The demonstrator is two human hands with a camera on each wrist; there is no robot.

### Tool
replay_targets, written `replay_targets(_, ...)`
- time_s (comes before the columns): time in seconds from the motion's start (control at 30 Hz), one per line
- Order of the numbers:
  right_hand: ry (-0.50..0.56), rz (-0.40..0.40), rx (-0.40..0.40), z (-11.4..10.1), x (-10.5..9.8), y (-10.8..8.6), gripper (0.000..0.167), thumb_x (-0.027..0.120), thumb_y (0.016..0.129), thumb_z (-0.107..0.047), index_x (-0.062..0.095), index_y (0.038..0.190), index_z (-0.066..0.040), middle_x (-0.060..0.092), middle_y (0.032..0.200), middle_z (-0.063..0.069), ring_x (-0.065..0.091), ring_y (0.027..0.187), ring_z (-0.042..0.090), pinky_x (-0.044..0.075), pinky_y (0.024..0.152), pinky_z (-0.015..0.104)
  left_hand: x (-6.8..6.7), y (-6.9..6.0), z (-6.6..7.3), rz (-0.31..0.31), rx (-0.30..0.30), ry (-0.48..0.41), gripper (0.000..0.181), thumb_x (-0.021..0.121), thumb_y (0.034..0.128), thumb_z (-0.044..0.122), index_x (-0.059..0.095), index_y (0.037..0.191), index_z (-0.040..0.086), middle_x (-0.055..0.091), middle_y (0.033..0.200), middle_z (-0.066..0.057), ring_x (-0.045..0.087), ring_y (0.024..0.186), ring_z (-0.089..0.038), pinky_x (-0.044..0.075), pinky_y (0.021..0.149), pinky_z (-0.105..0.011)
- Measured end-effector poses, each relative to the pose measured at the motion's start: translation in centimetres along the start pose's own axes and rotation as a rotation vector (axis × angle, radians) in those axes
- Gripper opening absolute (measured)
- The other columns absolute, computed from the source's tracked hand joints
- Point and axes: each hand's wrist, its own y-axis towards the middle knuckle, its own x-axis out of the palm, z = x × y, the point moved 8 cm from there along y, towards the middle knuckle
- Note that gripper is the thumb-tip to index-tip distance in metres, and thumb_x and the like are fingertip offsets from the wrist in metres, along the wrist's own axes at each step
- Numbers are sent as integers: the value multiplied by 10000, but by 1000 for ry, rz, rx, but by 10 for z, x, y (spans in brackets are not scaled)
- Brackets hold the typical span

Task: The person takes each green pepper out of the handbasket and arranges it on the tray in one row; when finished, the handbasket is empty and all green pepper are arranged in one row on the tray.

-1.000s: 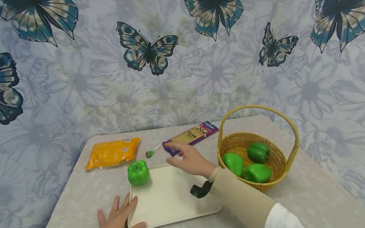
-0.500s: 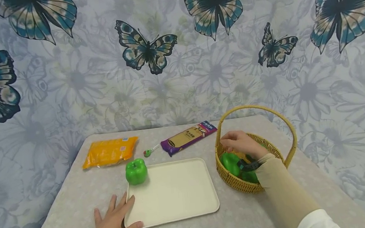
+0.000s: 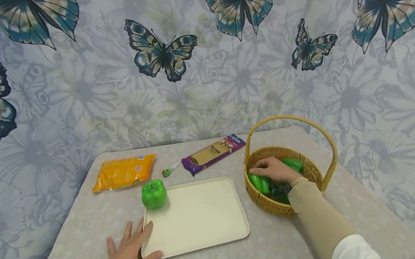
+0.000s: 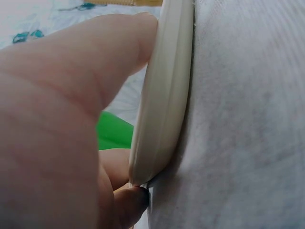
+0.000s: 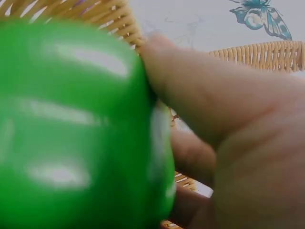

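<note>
My right hand (image 3: pixel 275 169) is down inside the wicker basket (image 3: pixel 263 202), its thumb and fingers round a green bell pepper (image 3: pixel 259 183). In the right wrist view that bell pepper (image 5: pixel 81 129) fills the left side, with the thumb along its edge and fingers partly hidden behind. More green peppers (image 3: pixel 293 164) lie beside the hand, partly covered by it. With fingers spread, my left hand (image 3: pixel 131 251) rests at the left corner of a cream tray (image 3: pixel 196 217), thumb and fingertips touching its rim. One green bell pepper (image 3: pixel 154 194) stands on the tray's far left corner.
Behind the tray lie an orange packet (image 3: pixel 124 172), a lollipop (image 3: pixel 167 172) and a purple-and-gold packet (image 3: pixel 213 154). The basket's tall handle (image 3: pixel 288 117) arches above the right hand. A butterfly-patterned wall backs the table (image 3: pixel 86 222).
My right hand has moved right from over the tray into the basket, then lowered and taken hold of a bell pepper. The left hand has stayed at the tray's corner.
</note>
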Motion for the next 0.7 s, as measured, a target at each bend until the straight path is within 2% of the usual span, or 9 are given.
replay_targets(0.13,-16,76,27,1,-6,-1,528,662,991,-489,706,1294,-60,705,1255,142,643,921,156,552,782,339,-2,-2,3,13,14,-2,1016,650,858,744,380,1599,102,199,1657,-312,-7,1468,-679,-230,865,-909)
replay_targets(0.27,9,111,58,4,-9,-2,575,672,981,-495,685,1320,-30,691,1274,185,653,867,218,561,740,365,-3,-2,4,19,17,0,1015,650,858,744,378,1600,107,201,1659,-308,-5,1471,-676,-217,875,-913)
replay_targets(0.4,10,176,80,6,-14,-3,636,664,973,-534,663,1346,-19,656,1344,207,668,1079,315,574,889,453,-4,-2,5,22,18,3,1016,653,857,742,379,1599,104,205,1658,-308,-2,1471,-675,-211,883,-911)
replay_targets(0.5,28,229,85,5,-18,-5,643,637,990,-534,635,1382,-24,613,1412,220,604,1258,382,522,1021,534,-4,-2,5,24,16,8,1023,651,852,751,382,1598,105,213,1657,-309,1,1471,-674,-206,887,-912)
replay_targets(0.6,59,263,79,3,-21,-8,580,586,1031,-495,623,1405,-54,597,1439,211,574,1302,411,486,1059,572,-3,-2,5,30,16,17,1031,650,845,761,390,1594,102,223,1654,-307,4,1471,-673,-199,888,-916)
replay_targets(0.7,46,309,78,2,-25,-11,499,552,1057,-435,619,1415,-94,587,1457,190,563,1313,414,483,1053,575,-3,-1,5,41,22,23,1030,650,843,762,398,1589,97,233,1650,-309,7,1471,-674,-191,886,-921)
